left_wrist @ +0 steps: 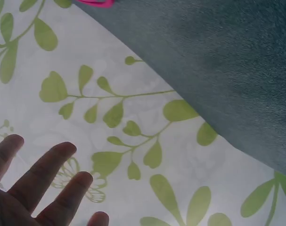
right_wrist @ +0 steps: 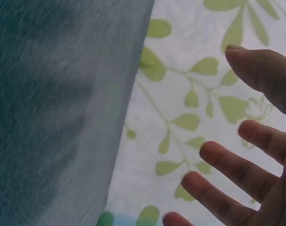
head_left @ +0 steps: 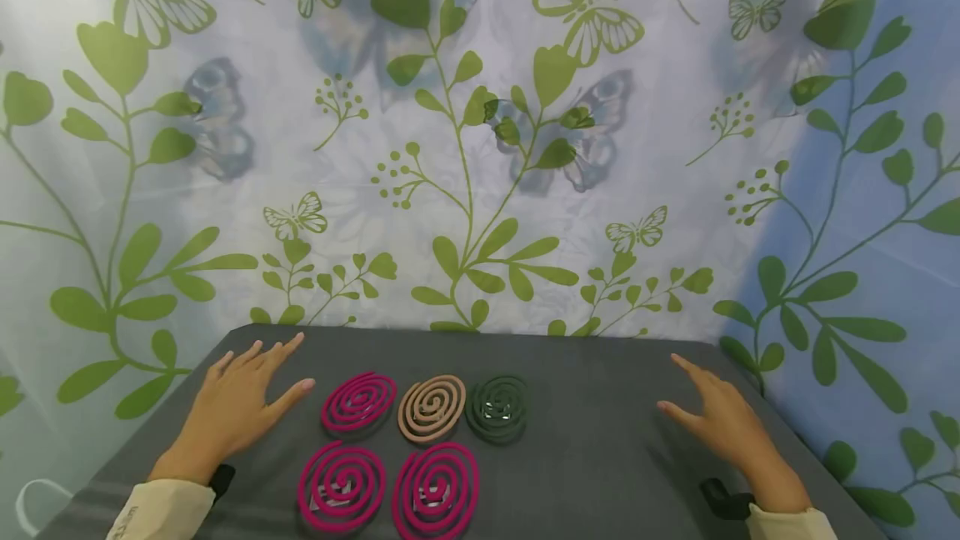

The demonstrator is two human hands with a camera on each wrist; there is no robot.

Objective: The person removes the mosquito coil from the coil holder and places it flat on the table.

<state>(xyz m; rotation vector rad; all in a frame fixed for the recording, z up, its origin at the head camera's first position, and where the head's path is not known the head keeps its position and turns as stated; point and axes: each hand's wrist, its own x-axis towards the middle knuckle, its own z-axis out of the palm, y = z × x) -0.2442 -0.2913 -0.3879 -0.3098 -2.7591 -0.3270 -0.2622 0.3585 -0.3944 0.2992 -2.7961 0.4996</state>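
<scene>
Several spiral coils, looking like mosquito coils, lie on a dark grey table (head_left: 585, 440). The back row has a pink coil (head_left: 360, 401), a tan coil (head_left: 432, 408) and a dark green coil (head_left: 498, 408). In front are two more pink ones, a left coil (head_left: 343, 486) and a right coil (head_left: 437, 490). Small shiny pieces show among the rings. My left hand (head_left: 243, 402) hovers left of the back pink coil, fingers spread, holding nothing. Far to the right of the coils, my right hand (head_left: 720, 423) is held with fingers extended, touching nothing.
A white curtain (head_left: 480, 190) with green leaf and butterfly prints hangs behind the table and along its sides. Dark straps sit on both wrists. A white loop (head_left: 37, 490) shows at the lower left.
</scene>
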